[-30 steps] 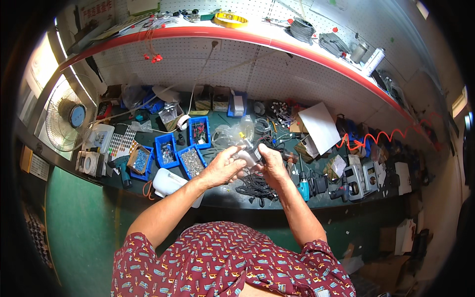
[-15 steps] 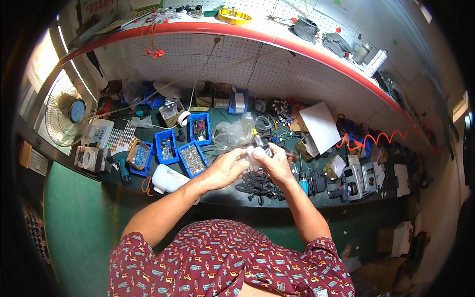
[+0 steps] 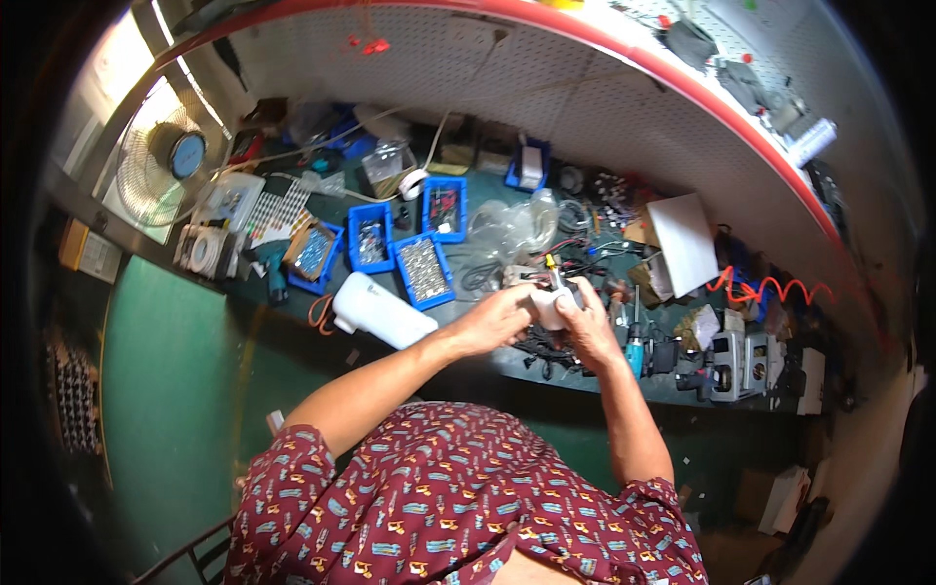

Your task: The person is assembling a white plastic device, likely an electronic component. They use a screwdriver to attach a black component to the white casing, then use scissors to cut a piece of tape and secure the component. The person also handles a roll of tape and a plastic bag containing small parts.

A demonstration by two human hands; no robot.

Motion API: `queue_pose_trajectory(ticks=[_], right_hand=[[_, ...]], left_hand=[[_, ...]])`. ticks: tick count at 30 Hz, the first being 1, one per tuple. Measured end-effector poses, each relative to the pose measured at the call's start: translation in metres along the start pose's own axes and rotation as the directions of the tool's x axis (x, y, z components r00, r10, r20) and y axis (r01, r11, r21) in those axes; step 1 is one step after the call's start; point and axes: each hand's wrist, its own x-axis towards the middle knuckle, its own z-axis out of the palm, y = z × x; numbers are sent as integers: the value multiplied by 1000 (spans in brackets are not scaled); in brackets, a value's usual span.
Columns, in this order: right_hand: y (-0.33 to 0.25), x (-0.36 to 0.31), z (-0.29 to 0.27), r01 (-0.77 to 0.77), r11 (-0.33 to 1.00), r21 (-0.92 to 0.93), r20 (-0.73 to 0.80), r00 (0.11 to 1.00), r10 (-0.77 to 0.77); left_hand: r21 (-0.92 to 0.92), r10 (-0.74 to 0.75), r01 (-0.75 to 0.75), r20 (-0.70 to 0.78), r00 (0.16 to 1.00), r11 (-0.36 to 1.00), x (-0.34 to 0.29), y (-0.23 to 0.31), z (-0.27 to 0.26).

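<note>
Over the front of the workbench, a small white part (image 3: 547, 310) with a rounded body sits between my hands. A slim piece with a yellow tip (image 3: 551, 261) rises from its far side; I cannot tell whether the two are joined. My right hand (image 3: 591, 330) is closed round the white part from the right, its thumb on top. From the left, the bent fingers of my left hand (image 3: 499, 322) press against the same part. Below both hands lies a bundle of black cables (image 3: 538, 345), partly hidden by them.
Blue bins (image 3: 425, 271) of small metal parts stand left of my hands, behind a white plastic container (image 3: 380, 310). Clear tubing (image 3: 512, 229) lies beyond. A teal-handled screwdriver (image 3: 636, 357) and grey metal housings (image 3: 736, 366) are rightward. A fan (image 3: 174, 154) stands far left.
The view has shifted, so the bench sits lower and farther right. My hands have turned the white part, and more of it and the yellow tip now shows.
</note>
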Motion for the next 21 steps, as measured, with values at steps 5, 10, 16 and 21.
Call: queue_pose_trajectory(ticks=[5,10,16,21], right_hand=[[-2,-6,6,-97,943,-318,42,992,116],[43,0,6,-132,943,-306,-24,991,131],[66,4,9,-291,945,-147,-112,954,277],[90,3,7,-386,920,-69,-187,911,368]], left_hand=[[16,-52,52,-6,999,998,-7,-50,14],[259,2,9,-43,999,966,-17,-77,9],[410,237,81,-666,707,909,-84,-121,-39],[399,324,468,-916,236,788,-186,-233,-176]])
